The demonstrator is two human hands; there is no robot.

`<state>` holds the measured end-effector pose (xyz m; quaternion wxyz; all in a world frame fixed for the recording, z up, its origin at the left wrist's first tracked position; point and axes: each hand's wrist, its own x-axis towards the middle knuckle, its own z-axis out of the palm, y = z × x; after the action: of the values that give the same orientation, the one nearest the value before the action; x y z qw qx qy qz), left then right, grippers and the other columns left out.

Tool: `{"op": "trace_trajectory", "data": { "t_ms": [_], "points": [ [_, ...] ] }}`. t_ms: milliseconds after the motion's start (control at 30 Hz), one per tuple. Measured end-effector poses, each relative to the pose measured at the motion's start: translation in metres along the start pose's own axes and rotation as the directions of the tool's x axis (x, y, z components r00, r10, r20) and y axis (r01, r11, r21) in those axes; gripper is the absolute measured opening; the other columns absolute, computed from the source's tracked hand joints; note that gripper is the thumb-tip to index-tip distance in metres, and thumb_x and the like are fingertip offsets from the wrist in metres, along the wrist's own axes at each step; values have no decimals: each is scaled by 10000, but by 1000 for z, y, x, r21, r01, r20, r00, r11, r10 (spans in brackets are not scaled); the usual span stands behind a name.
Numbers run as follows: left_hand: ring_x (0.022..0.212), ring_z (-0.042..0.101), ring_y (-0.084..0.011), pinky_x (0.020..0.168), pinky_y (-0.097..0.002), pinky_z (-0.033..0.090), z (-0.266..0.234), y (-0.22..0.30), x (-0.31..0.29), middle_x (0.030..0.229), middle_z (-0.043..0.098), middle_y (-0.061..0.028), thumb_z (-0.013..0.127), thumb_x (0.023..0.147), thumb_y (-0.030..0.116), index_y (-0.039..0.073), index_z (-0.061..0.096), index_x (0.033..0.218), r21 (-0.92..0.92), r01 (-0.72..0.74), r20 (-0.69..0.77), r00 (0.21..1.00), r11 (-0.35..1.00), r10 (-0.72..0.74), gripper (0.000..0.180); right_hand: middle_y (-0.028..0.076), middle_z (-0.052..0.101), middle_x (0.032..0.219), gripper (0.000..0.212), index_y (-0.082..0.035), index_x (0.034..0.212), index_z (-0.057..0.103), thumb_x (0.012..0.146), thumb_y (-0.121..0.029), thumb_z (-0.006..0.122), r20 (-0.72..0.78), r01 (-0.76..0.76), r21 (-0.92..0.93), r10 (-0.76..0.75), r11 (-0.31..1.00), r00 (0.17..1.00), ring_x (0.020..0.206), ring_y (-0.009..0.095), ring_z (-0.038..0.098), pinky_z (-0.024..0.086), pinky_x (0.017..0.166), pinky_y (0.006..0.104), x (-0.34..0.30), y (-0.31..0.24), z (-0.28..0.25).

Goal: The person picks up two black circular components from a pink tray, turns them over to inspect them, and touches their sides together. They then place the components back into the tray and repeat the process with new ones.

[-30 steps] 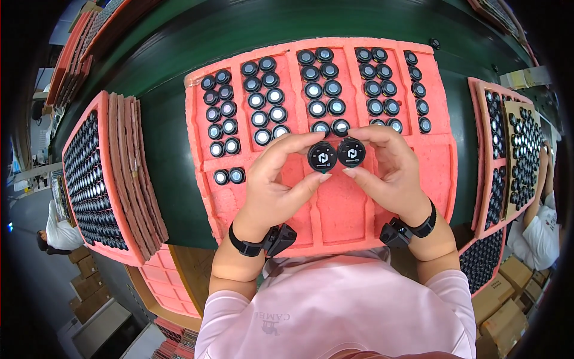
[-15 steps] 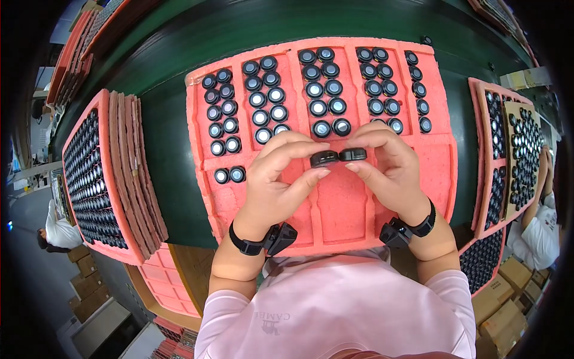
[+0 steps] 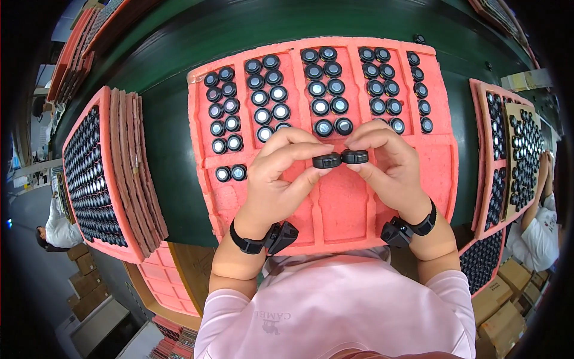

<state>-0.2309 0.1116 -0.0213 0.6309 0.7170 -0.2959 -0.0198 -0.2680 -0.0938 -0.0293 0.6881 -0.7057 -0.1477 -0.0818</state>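
Now left hand (image 3: 276,179), right hand (image 3: 387,164) each pinch black cap (image 3: 327,160) over pink foam tray (image 3: 335,203).

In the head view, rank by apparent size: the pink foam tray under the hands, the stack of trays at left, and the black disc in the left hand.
1. Pink foam tray
2. Stack of trays, though rim distortion makes this unsure
3. Black disc, by far the smallest

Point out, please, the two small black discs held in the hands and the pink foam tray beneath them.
left black disc (image 3: 326,160): head view, on its dark side edge.
right black disc (image 3: 355,157): head view, on its side edge.
pink foam tray (image 3: 341,209): head view, on a bare lower compartment.
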Motion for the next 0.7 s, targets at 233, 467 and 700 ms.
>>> {"op": "trace_trajectory", "data": {
  "t_ms": [233,467,700],
  "points": [
    [904,621,-191,794,-300,525,2,-7,1,969,625,-99,678,715,-114,-7,673,1008,-28,-54,-23,998,998,53,312,92,599,1044,235,-11,1015,625,798,53,690,29,-30,5,30,1000,999,995,205,576,465,886,329,-2,0,-2],
    [947,621,-199,867,-317,536,9,-4,-1,1003,618,-101,658,770,-115,-28,621,1015,-274,70,-51,995,959,-87,262,88,617,1041,234,-12,1013,672,789,56,687,-4,-21,-134,20,991,1000,1005,212,591,478,862,324,-3,-5,1],
    [910,615,-186,791,-306,528,10,0,-5,1014,624,-99,695,798,-58,-17,620,1005,-153,31,-96,994,988,-46,224,130,578,1079,255,22,1115,582,866,37,638,59,-72,-36,74,997,995,984,185,568,478,829,302,-5,-10,2]
  ]
}}
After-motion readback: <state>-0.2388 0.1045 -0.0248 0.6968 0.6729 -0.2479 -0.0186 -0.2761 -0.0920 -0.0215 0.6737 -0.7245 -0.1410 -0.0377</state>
